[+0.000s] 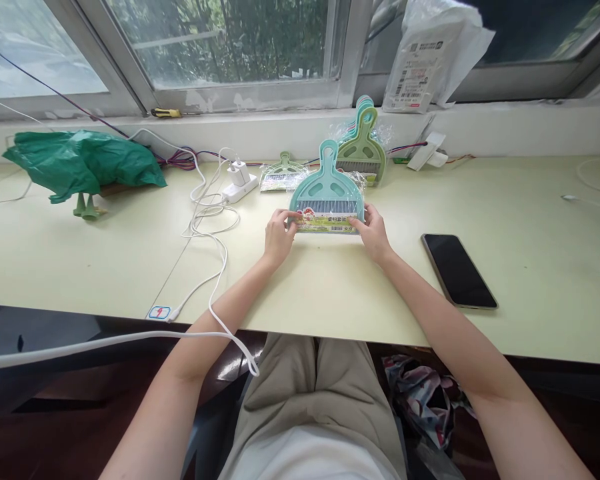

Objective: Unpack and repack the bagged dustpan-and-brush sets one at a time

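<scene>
Between my two hands is a light blue dustpan and brush set [326, 183] in clear wrap, its looped handle pointing away from me. A printed label with a green and yellow design runs along its near edge, and grey bristles show just above it. My left hand [281, 235] grips its left lower corner, fingers over the label. On the opposite corner, my right hand [373, 233] holds on with the thumb on the front. Just behind stands a row of similar wrapped sets, the front one a green dustpan [365, 147]. Another green set [284, 172] lies flat to the left.
A black phone [459, 271] lies right of my arm. White cables [215, 233] trail across the table from a power strip [240, 189]. A green plastic bag [85, 163] is at far left. On the sill are a yellow cutter [165, 113] and a white parcel [420, 73].
</scene>
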Available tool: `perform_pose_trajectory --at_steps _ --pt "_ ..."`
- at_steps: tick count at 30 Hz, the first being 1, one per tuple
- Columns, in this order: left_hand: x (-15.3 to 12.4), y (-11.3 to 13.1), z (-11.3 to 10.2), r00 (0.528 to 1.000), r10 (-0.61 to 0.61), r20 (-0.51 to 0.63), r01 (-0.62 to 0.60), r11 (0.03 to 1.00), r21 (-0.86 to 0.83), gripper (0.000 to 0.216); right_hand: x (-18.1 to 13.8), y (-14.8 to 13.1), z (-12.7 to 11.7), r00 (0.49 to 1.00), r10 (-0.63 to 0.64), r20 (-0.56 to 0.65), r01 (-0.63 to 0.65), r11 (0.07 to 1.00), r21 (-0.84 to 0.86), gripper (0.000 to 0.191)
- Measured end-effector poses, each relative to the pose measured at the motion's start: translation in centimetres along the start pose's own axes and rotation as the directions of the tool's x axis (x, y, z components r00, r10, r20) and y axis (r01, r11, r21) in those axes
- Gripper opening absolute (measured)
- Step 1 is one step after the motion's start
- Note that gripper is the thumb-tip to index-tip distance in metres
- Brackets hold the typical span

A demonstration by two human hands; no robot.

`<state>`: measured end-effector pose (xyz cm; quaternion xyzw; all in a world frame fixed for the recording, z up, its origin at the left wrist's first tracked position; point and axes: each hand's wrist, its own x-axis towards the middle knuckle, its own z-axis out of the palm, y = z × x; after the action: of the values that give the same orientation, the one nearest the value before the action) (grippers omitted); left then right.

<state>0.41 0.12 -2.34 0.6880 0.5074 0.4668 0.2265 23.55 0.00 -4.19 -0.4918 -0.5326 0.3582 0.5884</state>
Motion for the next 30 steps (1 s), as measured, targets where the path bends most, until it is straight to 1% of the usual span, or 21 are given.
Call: perform_pose_trajectory --at_steps 3,5,6,9,12,13,15,18,24,30 --pt "0.0 -0.3 0.1 0.999 -0.029 0.014 0.029 1.000 0.009 0.020 0.2 0.3 -0.1 1.000 0.003 0.026 -0.003 1.000 0.003 0.053" --pt "0.1 -0.4 0.1 0.998 -0.065 0.005 0.065 0.998 -0.002 0.015 0.2 0.4 -0.2 0.999 -0.005 0.045 0.004 1.000 0.019 0.055" --pt "0.1 -0.5 0.1 0.996 -0.088 -0.002 0.088 0.996 -0.017 0.017 0.2 0.5 -0.2 0.999 -0.011 0.051 0.010 1.000 0.025 0.056" --pt "0.3 -0.5 -0.1 0.988 -0.153 -0.005 0.152 0.984 -0.092 0.036 0.2 0.6 -0.1 0.997 -0.029 0.070 0.027 0.999 0.026 0.058" --pt "0.5 -0.3 -0.2 0.976 -0.218 -0.007 0.215 0.968 -0.128 0.049 0.1 0.6 0.0 0.995 -0.043 0.090 0.041 0.999 0.018 0.058" --pt "0.6 -0.3 -0.3 0.971 -0.240 0.007 0.239 0.963 -0.125 0.050 0.1 0.6 0.0 0.995 -0.047 0.091 0.047 0.999 0.012 0.058" --pt "0.8 -0.4 -0.4 0.962 -0.265 0.070 0.271 0.956 -0.108 0.041 0.1 0.6 0.0 0.995 -0.053 0.090 0.053 0.999 -0.002 0.058" --pt "1.0 -0.7 -0.4 0.957 -0.248 0.148 0.264 0.959 -0.102 0.028 0.2 0.8 -0.2 0.994 -0.051 0.095 0.054 0.998 -0.023 0.058" --pt "1.0 -0.9 -0.3 0.976 -0.166 0.143 0.181 0.979 -0.096 0.026 0.6 1.6 -0.6 0.995 -0.064 0.077 0.070 0.994 -0.084 0.062" --pt "1.0 -0.8 -0.3 0.977 -0.153 0.151 0.168 0.981 -0.093 0.023 0.7 1.6 -0.6 0.997 -0.059 0.046 0.063 0.994 -0.085 0.062"
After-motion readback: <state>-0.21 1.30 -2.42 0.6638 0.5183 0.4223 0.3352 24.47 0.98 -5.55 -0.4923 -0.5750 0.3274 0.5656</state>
